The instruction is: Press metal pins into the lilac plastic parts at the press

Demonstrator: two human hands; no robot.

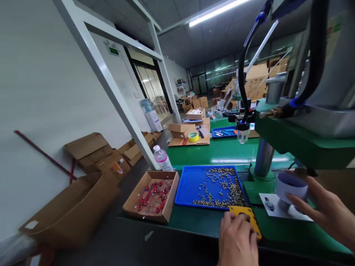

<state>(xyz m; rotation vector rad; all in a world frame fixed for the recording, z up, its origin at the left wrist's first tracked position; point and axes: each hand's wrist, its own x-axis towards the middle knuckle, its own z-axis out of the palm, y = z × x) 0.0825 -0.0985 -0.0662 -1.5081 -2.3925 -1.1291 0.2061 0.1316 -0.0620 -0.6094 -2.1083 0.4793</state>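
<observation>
My left hand point(237, 238) rests on a yellow control box point(253, 221) at the bench's front edge. Its fingers lie bent over the top, partly covering a dark round part, and hold nothing. At the right, my right hand point(323, 207) has its thumb and fingers around a white round plastic cup-shaped piece point(290, 190). This piece sits above a white base plate point(267, 207), beneath the green head of a press point(302, 142). Whatever lies inside the cup is hard to make out. A blue tray point(191, 184) with many small brass-coloured metal parts point(233, 188) lies beyond my left hand.
Left of the tray stands a cardboard box point(173, 197) of small red wired parts point(152, 195), with a pink-liquid bottle point(163, 159) behind. The press column point(263, 157) rises behind the plate. Farther back are yellow tape point(193, 137) and another blue tray point(222, 133).
</observation>
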